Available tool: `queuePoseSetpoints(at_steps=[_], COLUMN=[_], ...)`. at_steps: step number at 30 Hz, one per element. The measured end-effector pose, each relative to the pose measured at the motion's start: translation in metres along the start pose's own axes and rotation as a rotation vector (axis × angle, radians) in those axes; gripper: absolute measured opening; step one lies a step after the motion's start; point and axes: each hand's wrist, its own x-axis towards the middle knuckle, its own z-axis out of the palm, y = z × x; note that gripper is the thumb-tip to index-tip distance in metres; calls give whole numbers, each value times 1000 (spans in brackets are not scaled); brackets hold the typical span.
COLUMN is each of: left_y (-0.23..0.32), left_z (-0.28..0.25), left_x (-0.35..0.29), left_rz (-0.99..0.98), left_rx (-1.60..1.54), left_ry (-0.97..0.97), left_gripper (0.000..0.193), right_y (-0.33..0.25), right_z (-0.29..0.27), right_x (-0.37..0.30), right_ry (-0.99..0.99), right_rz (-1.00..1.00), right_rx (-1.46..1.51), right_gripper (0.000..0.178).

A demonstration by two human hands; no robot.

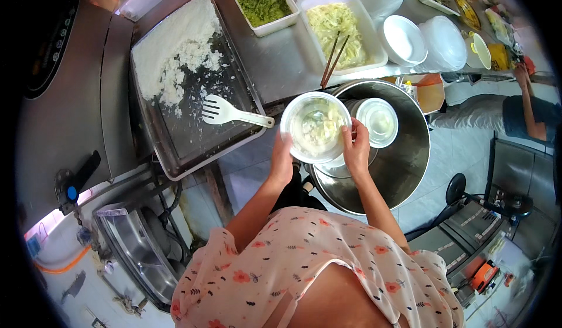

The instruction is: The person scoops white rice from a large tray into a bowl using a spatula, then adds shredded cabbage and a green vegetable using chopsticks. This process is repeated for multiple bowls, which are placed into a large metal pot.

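Between both hands, over the near rim of a big steel pot (413,178), I hold a white round bowl (316,127) with pale food in it. A see-through lid seems to cover it. My left hand (282,159) grips its left side, the fingers partly hidden beneath. My right hand (356,147) is closed on the right rim, thumb on top. Inside the pot sit lidded tubs (377,123) much like it. To the left, a white slotted turner (225,111) lies on a dark metal tray (175,143) that bears crumbly white food (184,53).
Along the steel counter (272,55) stand a tub of chopped greens (263,3), a tub of pale shreds (336,29) with chopsticks (333,60) across its edge, and stacked white bowls (404,40). Another person (515,114) is at the right. A steel sink (137,252) lies lower left.
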Motion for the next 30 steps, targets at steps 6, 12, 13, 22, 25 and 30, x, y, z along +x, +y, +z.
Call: queuePoseSetpoints(at_steps=[6, 12, 13, 22, 25, 30], left_y=[-9, -8, -4, -31, -59, -85], left_z=[-5, -6, -3, 42, 49, 41], left_x=[9, 12, 10, -39, -55, -103], left_rz=[38, 61, 51, -23, -66, 38], left_rx=[132, 221, 241, 403, 464, 774], left_ry=[76, 40, -2, -134, -170, -116], left_gripper=[45, 46, 46, 42, 50, 58], right_y=[31, 17, 19, 51, 68, 103], right_z=[22, 0, -5, -75, -101, -117], right_x=[1, 10, 9, -44, -67, -81], right_ry=[73, -460, -484, -438, -388, -443], right_rz=[-116, 460, 488, 661, 704, 869], right_rx=[-75, 535, 585, 925, 1066, 1186], right_gripper=[40, 46, 46, 47, 46, 41])
